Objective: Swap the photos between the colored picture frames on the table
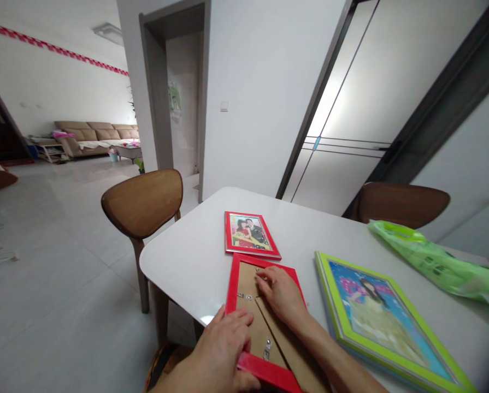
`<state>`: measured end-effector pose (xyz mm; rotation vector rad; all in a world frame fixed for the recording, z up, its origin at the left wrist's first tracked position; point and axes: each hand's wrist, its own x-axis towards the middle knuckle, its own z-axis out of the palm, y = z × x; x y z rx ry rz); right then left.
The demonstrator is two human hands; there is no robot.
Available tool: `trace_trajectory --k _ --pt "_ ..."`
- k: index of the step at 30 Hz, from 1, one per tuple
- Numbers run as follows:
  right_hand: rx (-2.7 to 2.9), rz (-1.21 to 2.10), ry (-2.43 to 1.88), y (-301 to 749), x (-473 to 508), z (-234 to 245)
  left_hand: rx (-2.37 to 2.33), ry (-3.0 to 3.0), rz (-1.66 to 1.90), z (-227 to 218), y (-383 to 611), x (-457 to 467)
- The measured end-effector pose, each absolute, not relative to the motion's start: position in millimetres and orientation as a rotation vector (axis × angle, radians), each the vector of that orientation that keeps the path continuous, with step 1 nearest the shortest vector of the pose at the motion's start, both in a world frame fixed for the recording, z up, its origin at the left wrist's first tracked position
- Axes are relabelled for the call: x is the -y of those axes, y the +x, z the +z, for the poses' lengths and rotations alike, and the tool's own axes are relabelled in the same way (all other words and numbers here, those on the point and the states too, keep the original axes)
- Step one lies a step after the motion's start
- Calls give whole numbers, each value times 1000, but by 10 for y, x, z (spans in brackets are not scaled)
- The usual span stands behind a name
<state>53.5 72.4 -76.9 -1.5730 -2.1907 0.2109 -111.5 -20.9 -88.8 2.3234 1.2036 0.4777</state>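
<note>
A red picture frame (pixel 233 277) lies face down at the near edge of the table, its brown backing board (pixel 248 323) showing with a long slit-like line across it. Small metal fasteners, such as the clip (pixel 267 348) near the lower edge, sit on the board. My left hand (pixel 219 352) grips the frame's near left corner, fingers over the board. At the far end of the board, my right hand (pixel 283 295) has thumb and fingers closed at another metal fastener, partly hidden by the fingertips. Its forearm crosses over the frame's right side.
Another red frame (pixel 274 246) with a couple's photo lies face up just beyond. To the right are a green frame (pixel 342 322) with a portrait and a green plastic bag (pixel 441 267). Wooden chairs (pixel 143 202) stand around the white table (pixel 187 262).
</note>
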Motion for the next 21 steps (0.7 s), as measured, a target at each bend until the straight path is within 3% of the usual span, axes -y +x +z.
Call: trace_trajectory --k 10,18,21 --pt "1961 178 -1816 567 -1069 -865 -1249 2308 408 -787 -1093 207" --pt "1932 289 -1574 719 -762 -639 -1188 2443 422 -993 -795 168" --pt "1737 469 -1504 988 -497 -586 -1164 2399 512 -1075 -765 135"
